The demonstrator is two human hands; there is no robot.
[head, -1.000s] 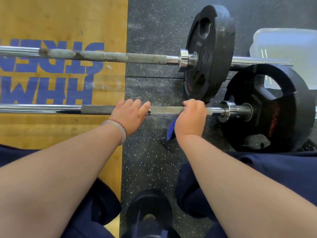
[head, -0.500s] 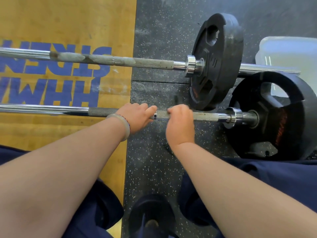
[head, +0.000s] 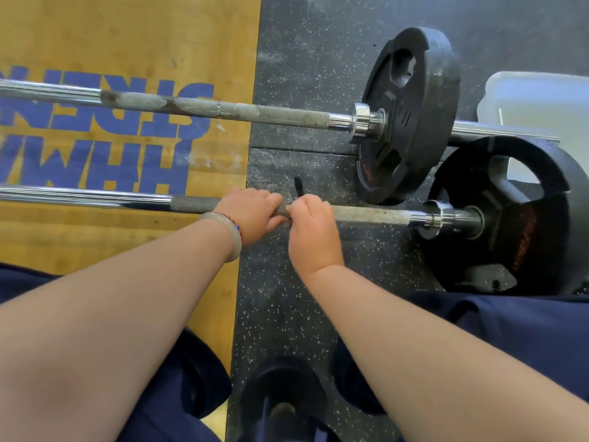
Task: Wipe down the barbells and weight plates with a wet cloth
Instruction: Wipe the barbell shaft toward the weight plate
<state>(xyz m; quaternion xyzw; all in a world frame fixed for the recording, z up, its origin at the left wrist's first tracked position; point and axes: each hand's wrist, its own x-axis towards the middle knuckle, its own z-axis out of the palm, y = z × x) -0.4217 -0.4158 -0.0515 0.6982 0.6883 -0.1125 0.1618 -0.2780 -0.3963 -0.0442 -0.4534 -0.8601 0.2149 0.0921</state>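
Hands: the left hand point(head: 251, 215) lies over the near barbell point(head: 369, 215), wrist straight, fingers curled over the top of the shaft and closed on it, thumb stretched rightward along the bar. The right hand point(head: 314, 232) sits directly beside it, at or against the left thumb, knuckles up, fingers wrapped over the knurled shaft and clamped on it. Both forearms reach in from the bottom edge of the view. A pale bracelet point(head: 230, 237) circles the left wrist.

The near barbell lies left to right across the floor. The hands grip it just right of the seam where the wooden platform point(head: 127, 33) meets the rubber flooring point(head: 318, 59). The near plate point(head: 522, 224) stands on its sleeve at the right edge of the rubber. The far barbell point(head: 229, 108) lies parallel beyond it and carries the far plate point(head: 414, 100).

Hidden or doubtful: the right fingertips are out of sight under the bar. A short dark strip point(head: 298, 186) shows just beyond the shaft between the hands; whether it is cloth cannot be told. The left ends of both bars are cut off. A white bin point(head: 541, 100) sits partly behind the plates. A dark round object point(head: 283, 384) at the bottom edge is cut off and cannot be identified.
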